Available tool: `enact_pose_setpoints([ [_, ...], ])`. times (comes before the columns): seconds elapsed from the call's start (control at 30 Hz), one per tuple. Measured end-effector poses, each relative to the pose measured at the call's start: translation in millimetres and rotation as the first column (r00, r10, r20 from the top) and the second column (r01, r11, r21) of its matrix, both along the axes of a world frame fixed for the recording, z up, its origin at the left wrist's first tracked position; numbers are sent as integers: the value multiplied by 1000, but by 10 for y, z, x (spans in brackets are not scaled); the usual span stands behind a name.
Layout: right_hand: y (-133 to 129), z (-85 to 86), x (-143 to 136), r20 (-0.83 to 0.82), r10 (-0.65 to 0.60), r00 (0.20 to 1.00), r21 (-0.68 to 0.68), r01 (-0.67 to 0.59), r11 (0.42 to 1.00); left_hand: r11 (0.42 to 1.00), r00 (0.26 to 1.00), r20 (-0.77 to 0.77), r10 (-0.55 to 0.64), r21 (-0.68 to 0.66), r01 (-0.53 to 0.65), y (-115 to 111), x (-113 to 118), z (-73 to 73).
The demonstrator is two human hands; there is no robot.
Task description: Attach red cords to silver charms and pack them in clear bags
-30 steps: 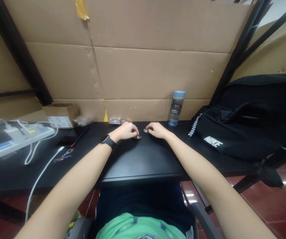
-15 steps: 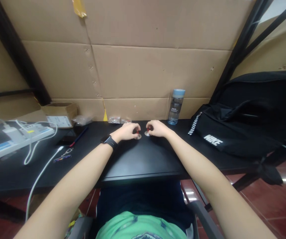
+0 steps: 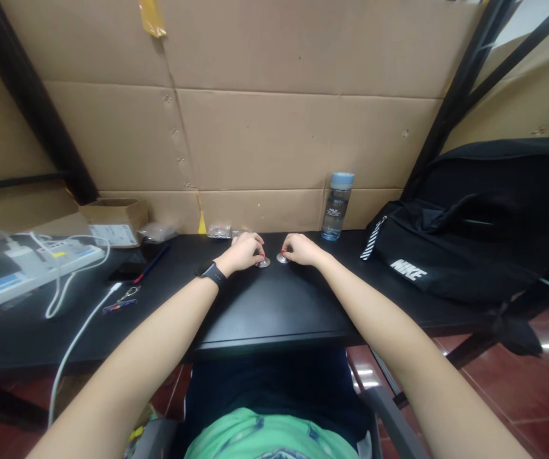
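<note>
At the right of the frame I read "NIKE" in white on the black bag (image 3: 451, 255). Right of centre, "AQUA" stands on the clear bottle (image 3: 335, 215); finer lines below it, and the white label (image 3: 112, 234) on the cardboard box (image 3: 108, 213) at left, seem too blurred to read.

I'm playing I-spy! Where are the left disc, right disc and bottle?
Left disc (image 3: 265, 262): head view, its shiny surface.
Right disc (image 3: 281, 258): head view, its shiny surface.
Bottle (image 3: 336, 208): head view, its clear body.

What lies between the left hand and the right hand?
In the head view: a left disc at the left hand, and a right disc at the right hand.
</note>
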State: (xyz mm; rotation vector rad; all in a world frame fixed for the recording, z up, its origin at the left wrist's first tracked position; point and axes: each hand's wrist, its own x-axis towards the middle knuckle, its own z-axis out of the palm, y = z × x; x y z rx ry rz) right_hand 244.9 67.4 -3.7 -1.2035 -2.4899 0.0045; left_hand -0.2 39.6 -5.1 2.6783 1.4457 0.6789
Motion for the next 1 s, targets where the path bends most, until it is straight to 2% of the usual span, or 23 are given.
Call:
enact_pose_setpoints([
  [0.1, -29, 57, -5, -128, 46, 991, 25, -43, 999, 999, 985, 169, 31, -15, -28, 8, -39, 74],
  [0.17, -63, 122, -24, -277, 53, 960, 50, -41, 998, 999, 930, 366, 37, -43, -24, 29, -78, 129],
  [0.23, -107, 193, -60, -468, 55, 882, 70, -25, 997, 997, 806, 591, 48, -77, -3, 45, -99, 170],
  [0.3, -160, 254, -113, -648, 89, 756, 80, -49, 996, 989, 635, 770, 71, -136, 54, 45, -85, 186],
  [0.37, -216, 287, -176, -751, 148, 644, 95, -117, 989, 963, 480, 872, 96, -203, 176, 26, -32, 183],
  [0.43, -263, 287, -237, -777, 196, 598, 111, -175, 978, 918, 395, 909, 131, -262, 299, -3, 38, 173],
  [0.53, -296, 247, -305, -792, 216, 572, 107, -218, 970, 879, 354, 917, 183, -314, 360, -35, 118, 166],
  [0.73, -265, 185, -328, -830, 203, 519, 21, -335, 942, 888, 354, 926, 131, -268, 373, -2, 97, 142],
  [0.9, -267, 186, -335, -846, 219, 487, 23, -376, 926, 897, 349, 928, 132, -261, 357, 11, 91, 117],
  [1.0, -295, 181, -353, -850, 173, 498, -63, -421, 905, 905, 341, 931, 130, -252, 343, -5, 108, 131],
])
